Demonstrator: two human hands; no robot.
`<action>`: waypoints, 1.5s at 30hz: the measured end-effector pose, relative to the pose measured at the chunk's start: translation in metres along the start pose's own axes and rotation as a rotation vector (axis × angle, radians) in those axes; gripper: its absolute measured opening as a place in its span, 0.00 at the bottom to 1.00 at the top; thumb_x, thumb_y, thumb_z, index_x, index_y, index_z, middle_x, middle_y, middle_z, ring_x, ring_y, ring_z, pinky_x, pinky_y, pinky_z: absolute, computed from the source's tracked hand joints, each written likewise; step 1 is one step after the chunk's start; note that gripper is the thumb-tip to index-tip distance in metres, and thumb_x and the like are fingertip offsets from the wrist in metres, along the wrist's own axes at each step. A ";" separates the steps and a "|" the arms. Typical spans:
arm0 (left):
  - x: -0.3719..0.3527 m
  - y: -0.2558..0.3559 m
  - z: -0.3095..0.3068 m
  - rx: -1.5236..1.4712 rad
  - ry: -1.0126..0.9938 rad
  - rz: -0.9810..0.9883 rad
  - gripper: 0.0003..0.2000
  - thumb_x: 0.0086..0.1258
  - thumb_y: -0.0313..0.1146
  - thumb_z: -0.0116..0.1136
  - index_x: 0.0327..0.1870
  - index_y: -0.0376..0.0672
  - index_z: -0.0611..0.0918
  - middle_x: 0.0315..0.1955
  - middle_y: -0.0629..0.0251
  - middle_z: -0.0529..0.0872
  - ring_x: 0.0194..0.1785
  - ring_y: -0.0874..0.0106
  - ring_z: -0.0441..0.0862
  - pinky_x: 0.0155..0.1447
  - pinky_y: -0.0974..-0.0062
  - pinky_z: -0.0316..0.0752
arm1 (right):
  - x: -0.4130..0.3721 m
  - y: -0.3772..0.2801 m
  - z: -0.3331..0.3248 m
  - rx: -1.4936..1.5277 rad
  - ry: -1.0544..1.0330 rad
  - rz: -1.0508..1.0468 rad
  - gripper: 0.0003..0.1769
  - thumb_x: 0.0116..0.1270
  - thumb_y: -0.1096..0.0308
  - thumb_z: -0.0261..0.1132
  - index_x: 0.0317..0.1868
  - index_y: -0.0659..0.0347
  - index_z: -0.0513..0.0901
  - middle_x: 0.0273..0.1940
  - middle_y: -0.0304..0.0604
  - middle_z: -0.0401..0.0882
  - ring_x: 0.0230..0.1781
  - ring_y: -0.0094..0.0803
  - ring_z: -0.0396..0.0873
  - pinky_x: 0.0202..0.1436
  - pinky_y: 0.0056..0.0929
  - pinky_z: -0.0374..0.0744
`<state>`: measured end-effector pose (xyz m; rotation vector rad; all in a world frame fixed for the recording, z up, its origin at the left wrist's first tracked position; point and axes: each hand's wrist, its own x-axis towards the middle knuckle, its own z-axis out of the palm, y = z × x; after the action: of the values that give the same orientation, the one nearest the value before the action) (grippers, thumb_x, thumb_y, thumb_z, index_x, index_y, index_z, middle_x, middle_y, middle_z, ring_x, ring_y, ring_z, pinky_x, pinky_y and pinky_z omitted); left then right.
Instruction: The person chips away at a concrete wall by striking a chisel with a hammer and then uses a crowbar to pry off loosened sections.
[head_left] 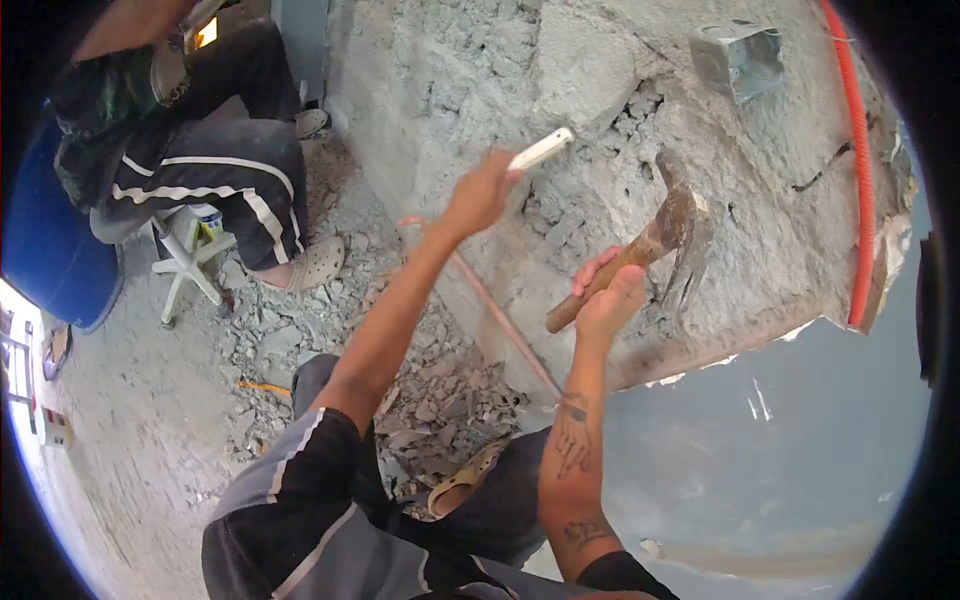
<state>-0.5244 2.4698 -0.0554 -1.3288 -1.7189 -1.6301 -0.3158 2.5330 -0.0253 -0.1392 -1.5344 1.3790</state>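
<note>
My left grip (480, 192) closes round the white-handled chisel (541, 150) set against the chipped wall (450, 70); my right grip (608, 298) clamps the hammer (662, 234) just beside. A glancing blow could crush my left knuckles.

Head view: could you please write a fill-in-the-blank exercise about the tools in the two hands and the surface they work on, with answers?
The right hand grips the wooden handle of a rusty-headed ____. The left hand holds a white-handled tool with its tip against the rough grey ____. The corrugated plastic conduit running along that surface is ____.
Missing words: hammer; wall; orange.
</note>
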 end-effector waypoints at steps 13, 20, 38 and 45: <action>-0.011 0.045 0.009 0.127 0.011 -0.205 0.14 0.70 0.38 0.55 0.52 0.43 0.77 0.39 0.51 0.83 0.41 0.51 0.82 0.41 0.57 0.75 | -0.002 0.008 0.006 -0.040 -0.009 0.013 0.38 0.68 0.30 0.48 0.35 0.64 0.70 0.20 0.40 0.67 0.16 0.26 0.67 0.19 0.24 0.67; -0.002 0.067 -0.033 0.297 0.026 -0.156 0.10 0.71 0.39 0.54 0.44 0.43 0.74 0.31 0.55 0.83 0.33 0.53 0.82 0.33 0.58 0.75 | -0.004 0.013 0.017 0.093 -0.044 0.057 0.35 0.69 0.32 0.48 0.34 0.63 0.71 0.19 0.39 0.68 0.16 0.25 0.67 0.19 0.22 0.65; 0.002 0.043 -0.021 0.440 -0.031 -0.045 0.11 0.71 0.39 0.54 0.47 0.42 0.75 0.30 0.57 0.84 0.25 0.54 0.82 0.26 0.58 0.74 | -0.012 0.053 0.043 0.173 -0.023 0.136 0.41 0.62 0.22 0.44 0.37 0.60 0.66 0.21 0.38 0.64 0.15 0.27 0.65 0.17 0.26 0.68; 0.001 0.045 -0.021 0.403 -0.028 -0.074 0.12 0.71 0.39 0.54 0.48 0.42 0.75 0.32 0.57 0.84 0.26 0.54 0.82 0.26 0.58 0.74 | 0.002 0.056 0.056 -0.098 -0.008 0.401 0.44 0.60 0.20 0.40 0.35 0.60 0.68 0.20 0.39 0.64 0.16 0.27 0.65 0.18 0.26 0.68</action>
<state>-0.4936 2.4437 -0.0259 -1.1081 -2.0011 -1.2157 -0.3860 2.5154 -0.0583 -0.5268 -1.6395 1.6130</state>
